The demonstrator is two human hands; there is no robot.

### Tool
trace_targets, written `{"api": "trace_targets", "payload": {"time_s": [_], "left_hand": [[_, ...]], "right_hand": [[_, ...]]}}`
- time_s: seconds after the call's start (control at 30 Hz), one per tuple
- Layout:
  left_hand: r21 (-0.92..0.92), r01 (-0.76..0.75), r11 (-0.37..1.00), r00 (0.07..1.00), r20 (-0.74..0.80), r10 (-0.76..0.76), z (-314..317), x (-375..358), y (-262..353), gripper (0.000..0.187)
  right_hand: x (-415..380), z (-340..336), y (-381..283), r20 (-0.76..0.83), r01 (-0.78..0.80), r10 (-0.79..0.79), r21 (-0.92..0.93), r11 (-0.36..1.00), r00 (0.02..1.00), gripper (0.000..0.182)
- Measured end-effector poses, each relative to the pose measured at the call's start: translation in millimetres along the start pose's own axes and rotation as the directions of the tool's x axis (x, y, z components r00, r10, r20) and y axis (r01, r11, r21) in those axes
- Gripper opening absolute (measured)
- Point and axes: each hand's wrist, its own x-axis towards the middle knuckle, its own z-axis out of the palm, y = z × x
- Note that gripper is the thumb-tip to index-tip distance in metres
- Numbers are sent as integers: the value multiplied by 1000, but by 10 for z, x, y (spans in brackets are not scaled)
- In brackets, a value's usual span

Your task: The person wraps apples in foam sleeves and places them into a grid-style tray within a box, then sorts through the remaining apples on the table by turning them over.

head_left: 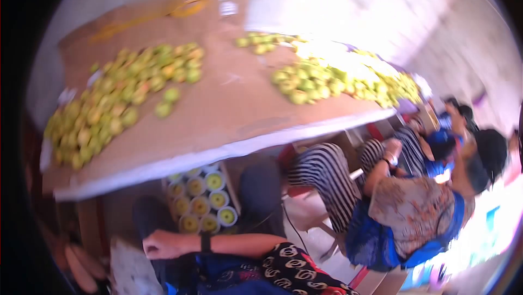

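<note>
My right hand [162, 244] lies low over my dark-trousered lap, with a dark band round the wrist. Its fingers look curled closed, and blur hides whatever may be inside them. My left hand does not show. Just beyond the right hand, between my knees, stands a box [236, 188] of yellow-green round fruit [199, 205], each sitting in a white wrapping or cup. Above it, on the cardboard-covered table [229, 109], a large heap of similar loose fruit [117, 96] spreads at the left. Two loose fruits [163, 109] lie apart from that heap.
Another fruit heap [321, 82] lies at the table's right, partly washed out by glare. The table's pale front edge [218, 156] overhangs my knees. A co-worker in striped trousers [327, 178] sits close on my right, with more people beyond. Skin-coloured blurred shapes [84, 268] show at lower left.
</note>
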Motion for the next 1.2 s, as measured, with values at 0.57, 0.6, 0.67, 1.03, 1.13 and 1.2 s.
{"api": "trace_targets", "payload": {"time_s": [0.57,0.6,0.67,1.03,1.13,1.2], "left_hand": [[-527,-265,808,842,281,460,974,187,2862,47],[-541,-267,797,826,297,479,1033,186,2951,47],[-561,-272,782,792,331,513,1136,118,3114,46],[-638,-259,725,688,405,602,1389,9,3384,40],[-693,-190,696,688,411,598,1450,60,3316,39],[-710,-133,692,723,407,558,1525,58,3279,38]], "right_hand": [[-636,-371,713,-565,36,110,242,970,818,25],[-665,-402,777,-592,35,110,227,973,799,25],[-682,-423,914,-629,-57,137,146,988,765,20],[-837,-446,1323,-798,-211,176,63,975,576,11],[-863,-498,1323,-858,-200,159,67,977,489,12],[-762,-492,1498,-935,-145,107,61,988,338,14]]}}
